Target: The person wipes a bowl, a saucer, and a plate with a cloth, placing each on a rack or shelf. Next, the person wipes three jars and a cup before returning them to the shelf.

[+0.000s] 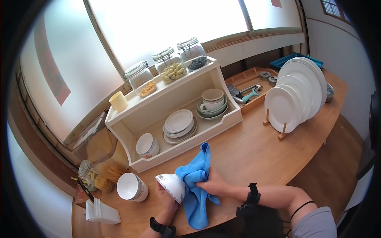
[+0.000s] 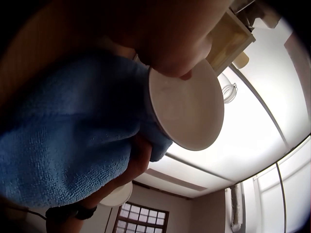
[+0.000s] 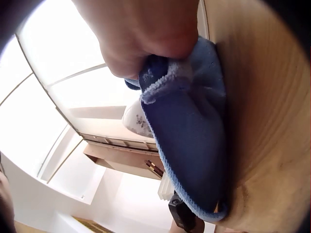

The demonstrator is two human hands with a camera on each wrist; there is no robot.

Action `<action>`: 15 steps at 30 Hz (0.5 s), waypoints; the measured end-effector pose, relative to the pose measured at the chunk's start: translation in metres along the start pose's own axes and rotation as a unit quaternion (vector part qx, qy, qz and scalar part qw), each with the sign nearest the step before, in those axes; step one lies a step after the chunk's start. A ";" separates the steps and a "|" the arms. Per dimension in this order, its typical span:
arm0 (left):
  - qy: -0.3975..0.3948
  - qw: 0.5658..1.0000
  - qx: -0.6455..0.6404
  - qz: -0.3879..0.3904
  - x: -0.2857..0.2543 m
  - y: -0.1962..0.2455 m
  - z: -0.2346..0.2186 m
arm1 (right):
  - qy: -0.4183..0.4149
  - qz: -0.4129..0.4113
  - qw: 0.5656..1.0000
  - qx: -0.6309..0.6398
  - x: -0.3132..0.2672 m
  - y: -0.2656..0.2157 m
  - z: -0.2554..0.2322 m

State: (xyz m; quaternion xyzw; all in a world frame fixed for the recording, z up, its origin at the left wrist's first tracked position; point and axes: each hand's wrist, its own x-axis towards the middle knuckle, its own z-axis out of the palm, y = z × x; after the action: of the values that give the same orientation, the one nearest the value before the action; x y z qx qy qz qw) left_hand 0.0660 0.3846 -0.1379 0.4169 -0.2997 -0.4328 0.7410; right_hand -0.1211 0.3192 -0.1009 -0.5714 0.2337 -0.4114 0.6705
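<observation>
A white bowl (image 1: 170,186) with a floral pattern on its outside is held tilted on its side over the table's front, its mouth turned to the left. My left hand (image 1: 167,199) grips it by the rim, the thumb over the inside in the left wrist view. A blue cloth (image 1: 195,202) lies against the bowl's base side and hangs down toward the table. My right hand (image 1: 216,183) holds the bunched cloth from the right, its fingers partly hidden by the folds. In the right wrist view the cloth (image 3: 187,126) covers most of the bowl.
Stacked bowls (image 1: 133,187) and a white container (image 1: 103,211) stand at left. Behind, a cream shelf (image 1: 174,152) holds plates, bowls and cups, with glass jars (image 1: 170,66) on top. White plates (image 1: 279,109) stand in a wooden rack at right, near a utensil tray (image 1: 254,79).
</observation>
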 end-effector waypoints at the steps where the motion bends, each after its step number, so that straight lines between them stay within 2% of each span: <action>1: 0.004 0.998 0.043 0.039 -0.001 0.004 0.005 | -0.002 -0.007 1.000 -0.025 -0.001 -0.001 0.001; 3: -0.019 0.982 0.146 0.119 0.000 -0.001 -0.002 | -0.004 -0.014 0.999 -0.049 0.001 0.001 0.002; 5: -0.042 0.973 0.182 0.138 0.007 -0.012 -0.017 | -0.010 -0.023 0.999 0.029 0.004 0.006 0.001; 6: -0.066 0.961 0.217 0.156 0.007 -0.012 -0.015 | -0.009 -0.021 0.999 0.029 0.004 0.006 -0.001; 7: -0.044 0.975 0.188 0.113 0.000 -0.006 -0.008 | -0.029 0.000 0.999 0.033 0.004 0.006 -0.003; 8: -0.046 0.974 0.189 0.114 0.001 -0.007 -0.009 | -0.050 0.019 0.998 0.037 0.004 0.006 -0.005; 10: 0.003 0.974 0.201 0.101 0.004 0.001 -0.008 | -0.042 -0.009 0.999 0.028 0.003 0.010 -0.003; 11: 0.010 0.999 -0.037 0.027 0.000 0.008 -0.007 | -0.036 -0.034 0.999 0.018 0.003 0.011 -0.002; 12: 0.010 0.999 -0.033 0.028 0.002 0.011 -0.003 | -0.036 -0.036 0.998 0.022 0.007 0.012 -0.006; 14: 0.015 0.987 0.105 0.119 0.003 0.012 0.003 | -0.100 -0.005 0.995 0.020 0.020 0.015 -0.019; 15: 0.013 0.987 0.109 0.118 0.007 0.011 0.002 | -0.055 -0.032 0.997 0.035 0.025 0.021 -0.023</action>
State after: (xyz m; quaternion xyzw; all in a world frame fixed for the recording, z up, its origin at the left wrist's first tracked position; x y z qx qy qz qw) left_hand 0.0716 0.3810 -0.1270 0.4619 -0.3826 -0.3015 0.7412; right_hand -0.1191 0.2859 -0.1225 -0.5768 0.1636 -0.4083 0.6883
